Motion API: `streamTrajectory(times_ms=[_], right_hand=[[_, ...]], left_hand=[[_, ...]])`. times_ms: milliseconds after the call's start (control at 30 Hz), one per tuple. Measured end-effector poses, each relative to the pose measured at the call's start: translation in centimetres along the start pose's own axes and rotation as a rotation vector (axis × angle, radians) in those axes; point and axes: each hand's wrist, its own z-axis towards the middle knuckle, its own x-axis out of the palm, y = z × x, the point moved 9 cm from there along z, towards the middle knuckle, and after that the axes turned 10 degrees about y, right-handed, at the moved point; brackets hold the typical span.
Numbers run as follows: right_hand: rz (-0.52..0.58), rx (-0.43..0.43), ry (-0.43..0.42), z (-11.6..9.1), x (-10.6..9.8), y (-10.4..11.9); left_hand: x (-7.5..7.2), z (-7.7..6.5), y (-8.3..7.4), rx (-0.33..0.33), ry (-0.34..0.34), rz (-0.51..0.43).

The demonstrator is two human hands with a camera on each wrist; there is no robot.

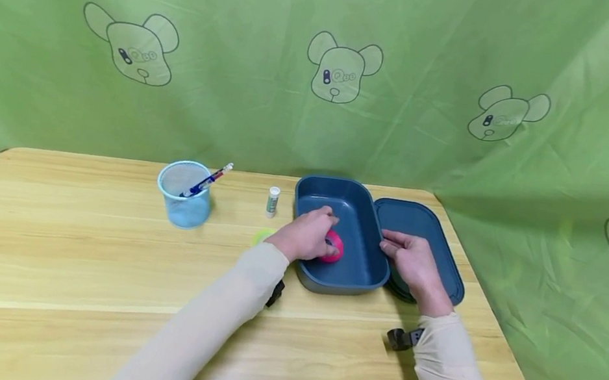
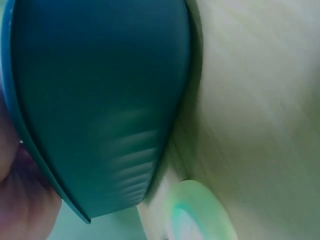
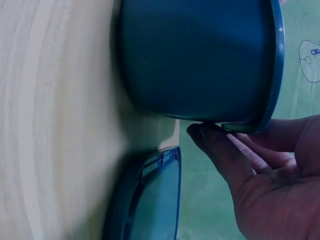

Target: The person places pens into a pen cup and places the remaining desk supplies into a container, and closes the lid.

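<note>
A dark blue plastic box (image 1: pixel 357 240) stands uncovered on the table. My left hand (image 1: pixel 306 233) reaches over its left rim and grips a pink tape roll (image 1: pixel 336 247) low inside it. In the left wrist view the box wall (image 2: pixel 100 90) hides most of that hand. My right hand (image 1: pixel 413 262) pinches the box's right rim, thumb on the inner side and fingers against the outer wall, as the right wrist view shows beside the box (image 3: pixel 200 60). Under this hand lies the matching blue lid (image 1: pixel 409 217). A yellow-green tape roll (image 2: pixel 200 210) rests just left of the box.
A light blue mesh pen cup (image 1: pixel 188 207) with pens (image 1: pixel 208 182) stands toward the back left. Between it and the box, a small white glue stick (image 1: pixel 272 202) is upright. Green cloth (image 1: pixel 244 122) hangs behind and to the right of the table.
</note>
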Motion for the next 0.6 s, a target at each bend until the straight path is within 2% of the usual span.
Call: streamTrajectory(times_ms=[167,433,600], right_hand=[[-0.002,0.0,-0.006,0.0,0.0,0.0],[-0.002,0.001,-0.005,0.0,0.0,0.0],[0.001,-0.005,-0.002,0.0,0.1,0.0]], left_hand=[[-0.5,-0.4,0.4,0.051,-0.049,-0.168],[-1.2,-1.3,0.5,0.14,-0.129,-0.277],[-2.4,-2.4,0.4,0.199,-0.209,-0.383]])
